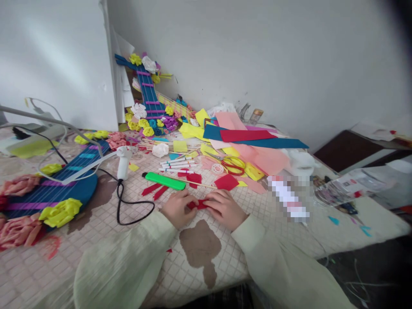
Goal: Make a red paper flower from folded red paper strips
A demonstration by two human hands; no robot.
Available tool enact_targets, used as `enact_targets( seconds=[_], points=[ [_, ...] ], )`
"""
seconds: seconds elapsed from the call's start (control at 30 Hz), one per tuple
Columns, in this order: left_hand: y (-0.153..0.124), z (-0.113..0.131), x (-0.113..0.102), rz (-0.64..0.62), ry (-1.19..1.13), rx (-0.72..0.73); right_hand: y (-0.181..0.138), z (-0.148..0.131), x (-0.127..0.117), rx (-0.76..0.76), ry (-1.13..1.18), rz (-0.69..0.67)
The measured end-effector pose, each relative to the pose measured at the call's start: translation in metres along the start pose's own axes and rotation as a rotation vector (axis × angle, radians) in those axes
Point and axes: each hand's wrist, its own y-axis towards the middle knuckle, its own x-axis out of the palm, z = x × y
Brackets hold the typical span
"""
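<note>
Pinching a small red piece point(201, 204) between both hands, close above or on the near middle of the table point(227, 264); contact with the tabletop cannot be told. Left hand point(178, 209): fingers bent, nearly closed, thumb and fingertips at the left end of the piece. Right hand point(227, 209): fingers curled over the right end, thumb mostly hidden, exact grip not clear. Just beyond the hands: red strips point(159, 191) to the left, a green case point(165, 181) lying beside them, a thin stick point(206, 185) running right from the case, and a red sheet point(226, 182) ahead of the right hand. Farther out: a group of white markers point(178, 164), and right of these a white spool point(217, 168) near scissors point(236, 165) with yellow and orange handles. Left: a white glue gun point(123, 165), its black cord point(119, 206) looping on the tabletop; beyond it to the left, a blue guitar shape point(85, 180) with pink and yellow flowers. Far left of centre, a second blue guitar shape point(149, 96) leans upright. Far right of centre, a long red strip point(247, 135) overlies a blue strip point(286, 143).
</note>
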Motion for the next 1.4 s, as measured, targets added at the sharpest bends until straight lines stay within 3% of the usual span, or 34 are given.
enact_targets(
  seconds=[0.27, 0.57, 0.73, 1.03, 1.4],
  points=[
    [0.0, -0.003, 0.0, 0.026, -0.033, 0.025, 0.004, 0.002, 0.003, 0.12, 0.126, 0.084],
    [0.003, -0.003, 0.002, 0.059, -0.054, -0.09, 0.01, -0.001, 0.006, 0.261, 0.228, 0.15],
    [0.003, -0.002, 0.001, 0.053, -0.1, -0.079, 0.013, -0.005, 0.003, 0.318, 0.299, 0.145],
    [0.001, 0.004, -0.003, 0.094, -0.219, -0.12, 0.016, -0.01, -0.003, 0.397, 0.655, 0.103],
    [0.001, 0.012, -0.01, 0.09, -0.515, -0.409, 0.02, -0.002, -0.005, 0.606, 0.97, 0.155]
  ],
)
